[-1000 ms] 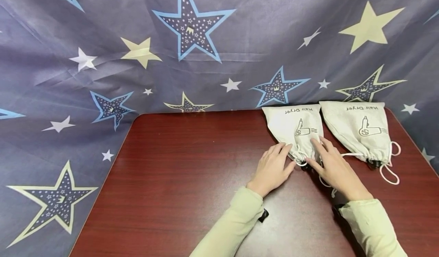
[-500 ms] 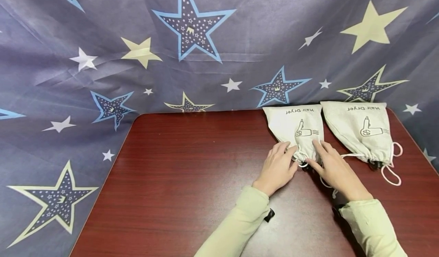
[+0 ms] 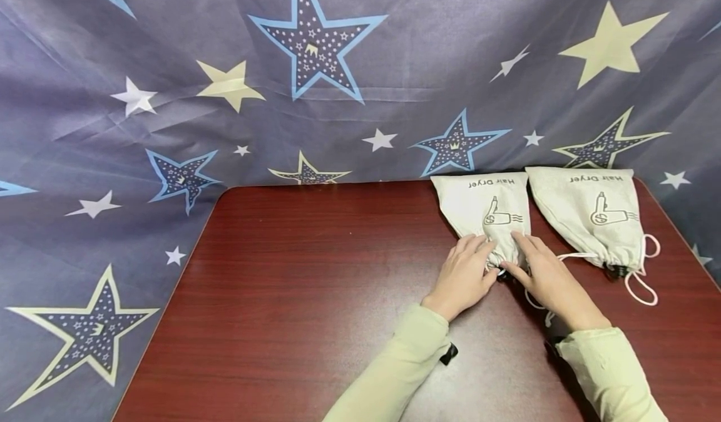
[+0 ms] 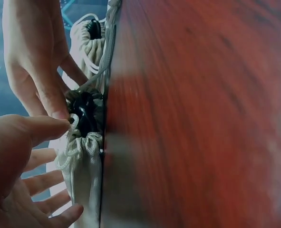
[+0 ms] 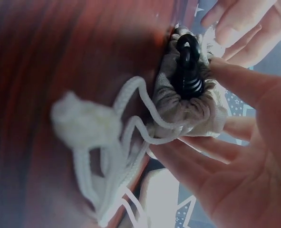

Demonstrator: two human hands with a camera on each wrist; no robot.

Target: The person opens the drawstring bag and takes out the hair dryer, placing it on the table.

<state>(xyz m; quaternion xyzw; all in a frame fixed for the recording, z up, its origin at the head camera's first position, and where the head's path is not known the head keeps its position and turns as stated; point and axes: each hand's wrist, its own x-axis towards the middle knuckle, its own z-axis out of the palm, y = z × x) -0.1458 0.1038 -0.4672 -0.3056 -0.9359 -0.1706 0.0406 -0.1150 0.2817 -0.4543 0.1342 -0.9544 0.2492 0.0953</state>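
A pale cloth drawstring bag (image 3: 464, 203), printed "Hair Dryer" with a dryer drawing, lies on the table with its gathered mouth toward me. My left hand (image 3: 462, 275) rests at the left side of the mouth, fingers spread and thumb at the white cord (image 4: 70, 151). On the other side is my right hand (image 3: 554, 281), its thumb over the mouth and its fairly straight fingers along the bag's side. A black ribbed end with a loop (image 5: 190, 54) pokes out of the mouth. White drawstrings (image 5: 130, 128) with a knot hang beside it.
A second matching bag (image 3: 569, 200) lies to the right, its mouth and white cord loops (image 3: 642, 287) toward me. Both bags sit at the far edge of the dark red wooden table (image 3: 315, 284). A star-patterned cloth (image 3: 349, 128) hangs behind.
My left hand has slid right, closer to the bag's mouth and to my right hand. The right hand and both bags stay almost where they were.
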